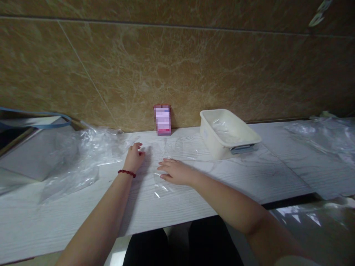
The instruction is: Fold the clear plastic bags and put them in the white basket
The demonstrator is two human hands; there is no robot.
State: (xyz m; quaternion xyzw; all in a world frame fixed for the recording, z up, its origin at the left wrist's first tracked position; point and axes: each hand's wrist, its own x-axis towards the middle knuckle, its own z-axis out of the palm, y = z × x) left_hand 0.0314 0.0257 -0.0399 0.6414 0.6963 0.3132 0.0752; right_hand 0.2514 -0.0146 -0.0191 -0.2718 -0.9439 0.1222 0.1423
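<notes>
Two-handed handling of thin clear film (161, 188), spread on the surface (172, 211) under and beside the right hand (176, 172). Probably at the smoothing or positioning step, with right fingers loosely fanned and nothing visibly gripped, and with left hand (134, 157) half-curled nearby, fingers parted, seemingly empty. Likely needed next: a light pinch at one edge.

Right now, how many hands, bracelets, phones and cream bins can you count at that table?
Hands: 2 (left hand, right hand)
Red bracelet: 1
Phone: 1
Cream bin: 1
Total: 5
The clear plastic by the right hand is left out; its pieces can't be told apart.
</notes>
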